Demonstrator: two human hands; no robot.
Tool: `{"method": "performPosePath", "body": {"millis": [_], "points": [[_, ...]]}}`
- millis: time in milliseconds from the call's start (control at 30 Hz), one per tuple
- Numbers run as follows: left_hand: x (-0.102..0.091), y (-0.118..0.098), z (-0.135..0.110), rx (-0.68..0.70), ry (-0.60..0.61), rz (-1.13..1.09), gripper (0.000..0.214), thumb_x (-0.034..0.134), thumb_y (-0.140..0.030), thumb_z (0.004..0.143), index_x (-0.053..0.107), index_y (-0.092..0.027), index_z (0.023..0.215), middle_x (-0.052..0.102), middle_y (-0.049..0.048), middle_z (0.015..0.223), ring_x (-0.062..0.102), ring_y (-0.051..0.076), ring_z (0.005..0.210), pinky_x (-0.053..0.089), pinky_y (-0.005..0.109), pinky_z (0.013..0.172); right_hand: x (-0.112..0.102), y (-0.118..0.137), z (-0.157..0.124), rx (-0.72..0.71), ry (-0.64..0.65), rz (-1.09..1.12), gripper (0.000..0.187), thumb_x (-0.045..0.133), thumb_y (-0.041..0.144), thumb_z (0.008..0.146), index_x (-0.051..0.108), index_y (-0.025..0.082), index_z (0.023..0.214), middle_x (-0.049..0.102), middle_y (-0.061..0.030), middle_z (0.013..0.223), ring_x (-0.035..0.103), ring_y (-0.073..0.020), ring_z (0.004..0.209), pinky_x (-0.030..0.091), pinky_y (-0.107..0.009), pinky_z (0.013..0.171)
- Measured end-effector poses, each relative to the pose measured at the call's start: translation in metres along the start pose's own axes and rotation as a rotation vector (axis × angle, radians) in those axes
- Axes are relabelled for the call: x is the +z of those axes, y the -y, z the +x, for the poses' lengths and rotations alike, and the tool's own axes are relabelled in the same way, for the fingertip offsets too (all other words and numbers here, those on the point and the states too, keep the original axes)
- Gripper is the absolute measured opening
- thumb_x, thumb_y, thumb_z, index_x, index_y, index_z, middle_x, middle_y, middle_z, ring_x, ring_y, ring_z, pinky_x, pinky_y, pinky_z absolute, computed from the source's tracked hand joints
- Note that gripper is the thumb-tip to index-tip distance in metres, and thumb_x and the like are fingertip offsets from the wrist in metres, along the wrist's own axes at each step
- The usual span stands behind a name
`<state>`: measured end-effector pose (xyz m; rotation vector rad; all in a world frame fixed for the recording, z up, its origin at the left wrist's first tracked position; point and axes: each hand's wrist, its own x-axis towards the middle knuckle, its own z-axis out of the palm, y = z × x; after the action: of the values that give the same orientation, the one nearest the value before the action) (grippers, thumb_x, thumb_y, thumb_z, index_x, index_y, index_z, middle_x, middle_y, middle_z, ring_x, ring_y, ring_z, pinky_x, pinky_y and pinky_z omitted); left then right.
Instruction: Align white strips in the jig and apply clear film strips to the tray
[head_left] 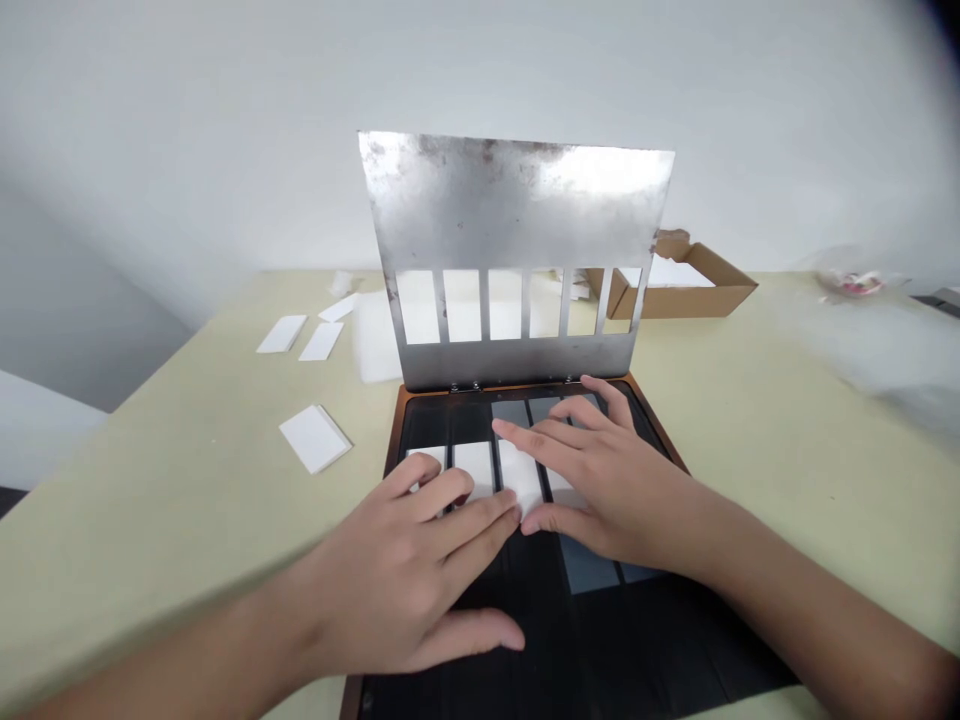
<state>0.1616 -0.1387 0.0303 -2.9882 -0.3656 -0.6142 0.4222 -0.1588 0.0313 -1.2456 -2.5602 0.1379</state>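
A black board (525,640) with a brown edge and dividing strips lies in front of me. White cards sit in its slots, among them the middle card (519,472) and a card (474,462) to its left. My left hand (412,580) is open, two fingers stretched so their tips touch the lower edge of the middle card. My right hand (611,475) spreads open over the board, a fingertip near that card's top and the thumb at its lower corner. Grey pieces (589,568) show partly beneath it. A slotted metal plate (517,215) stands upright, hinged at the board's far edge.
Loose white cards (282,334) and a small stack (315,438) lie on the pale table (180,500) at left. Behind the plate, a cardboard box (705,295) holds white sheets. A clear plastic bag (855,283) is at far right, and a wall closes off the back.
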Motion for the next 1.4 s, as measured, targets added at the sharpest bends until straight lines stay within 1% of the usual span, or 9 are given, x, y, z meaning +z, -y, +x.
{"method": "performPosePath", "body": {"millis": [333, 500, 667, 733, 933, 1033, 1133, 1267, 1400], "points": [[0.0039, 0.0013, -0.0023, -0.031, -0.013, 0.013, 0.060, 0.062, -0.062, 0.097, 0.068, -0.012, 0.130, 0.073, 0.0124, 0.124, 0.060, 0.030, 0.102, 0.041, 0.046, 0.090, 0.0015, 0.0022, -0.0002, -0.008, -0.003, -0.048, 0.056, 0.057, 0.033, 0.104, 0.045, 0.022, 0.157, 0.073, -0.0099, 0.119, 0.053, -0.0296, 0.117, 0.013, -0.065, 0.122], [0.0044, 0.0025, -0.0055, -0.044, -0.015, 0.039, 0.063, 0.063, -0.064, 0.096, 0.068, -0.012, 0.131, 0.072, 0.0132, 0.119, 0.059, 0.030, 0.097, 0.040, 0.045, 0.085, 0.0005, 0.0042, 0.0004, 0.002, 0.016, -0.043, 0.055, 0.054, 0.029, 0.104, 0.045, 0.020, 0.157, 0.072, -0.0103, 0.121, 0.052, -0.0303, 0.118, 0.014, -0.066, 0.122], [0.0008, 0.0038, -0.0050, 0.113, -0.025, 0.056, 0.046, 0.063, -0.052, 0.101, 0.071, -0.015, 0.127, 0.073, 0.0096, 0.127, 0.061, 0.025, 0.097, 0.041, 0.042, 0.086, -0.0013, 0.0054, 0.0011, 0.010, 0.010, -0.032, 0.055, 0.056, 0.029, 0.103, 0.046, 0.020, 0.157, 0.073, -0.0112, 0.120, 0.053, -0.0310, 0.119, 0.015, -0.066, 0.121], [0.0009, 0.0044, -0.0040, 0.125, 0.000, 0.047, 0.047, 0.062, -0.052, 0.101, 0.069, -0.015, 0.130, 0.071, 0.0094, 0.132, 0.062, 0.024, 0.098, 0.041, 0.042, 0.087, -0.0014, 0.0055, 0.0011, 0.010, 0.009, -0.029, 0.056, 0.056, 0.028, 0.102, 0.046, 0.020, 0.157, 0.073, -0.0108, 0.120, 0.053, -0.0308, 0.119, 0.015, -0.066, 0.121], [0.0037, 0.0044, -0.0024, 0.044, 0.046, -0.004, 0.048, 0.061, -0.052, 0.102, 0.066, -0.018, 0.135, 0.071, 0.0080, 0.133, 0.060, 0.025, 0.097, 0.041, 0.043, 0.089, -0.0002, 0.0050, 0.0019, 0.018, 0.010, -0.004, 0.054, 0.053, 0.024, 0.102, 0.047, 0.019, 0.156, 0.073, -0.0099, 0.120, 0.052, -0.0302, 0.120, 0.012, -0.065, 0.122], [0.0037, 0.0036, -0.0023, 0.016, 0.055, -0.020, 0.053, 0.060, -0.053, 0.102, 0.064, -0.015, 0.138, 0.071, 0.0084, 0.133, 0.058, 0.026, 0.098, 0.039, 0.044, 0.088, -0.0017, 0.0044, 0.0015, 0.025, 0.016, 0.019, 0.053, 0.050, 0.025, 0.104, 0.047, 0.020, 0.156, 0.073, -0.0092, 0.120, 0.052, -0.0296, 0.121, 0.012, -0.064, 0.122], [0.0037, 0.0032, -0.0014, -0.015, 0.074, -0.029, 0.060, 0.057, -0.056, 0.103, 0.059, -0.012, 0.143, 0.070, 0.0099, 0.134, 0.056, 0.027, 0.099, 0.037, 0.045, 0.088, -0.0051, 0.0039, -0.0004, 0.024, 0.019, 0.054, 0.056, 0.054, 0.030, 0.102, 0.046, 0.021, 0.157, 0.073, -0.0088, 0.122, 0.053, -0.0292, 0.120, 0.011, -0.063, 0.122], [0.0041, 0.0027, -0.0005, -0.054, 0.070, -0.009, 0.061, 0.057, -0.061, 0.101, 0.063, -0.013, 0.138, 0.070, 0.0117, 0.130, 0.055, 0.030, 0.103, 0.035, 0.046, 0.090, -0.0078, 0.0035, -0.0028, 0.023, 0.027, 0.087, 0.063, 0.061, 0.037, 0.099, 0.044, 0.024, 0.158, 0.072, -0.0071, 0.125, 0.053, -0.0288, 0.120, 0.008, -0.064, 0.123], [0.0042, 0.0014, -0.0011, -0.108, 0.038, 0.051, 0.065, 0.059, -0.067, 0.096, 0.067, -0.014, 0.133, 0.067, 0.0150, 0.126, 0.055, 0.034, 0.106, 0.036, 0.048, 0.089, -0.0053, 0.0033, -0.0018, 0.029, 0.025, 0.077, 0.062, 0.061, 0.041, 0.101, 0.045, 0.024, 0.158, 0.072, -0.0073, 0.125, 0.052, -0.0291, 0.122, 0.008, -0.063, 0.123]]}}
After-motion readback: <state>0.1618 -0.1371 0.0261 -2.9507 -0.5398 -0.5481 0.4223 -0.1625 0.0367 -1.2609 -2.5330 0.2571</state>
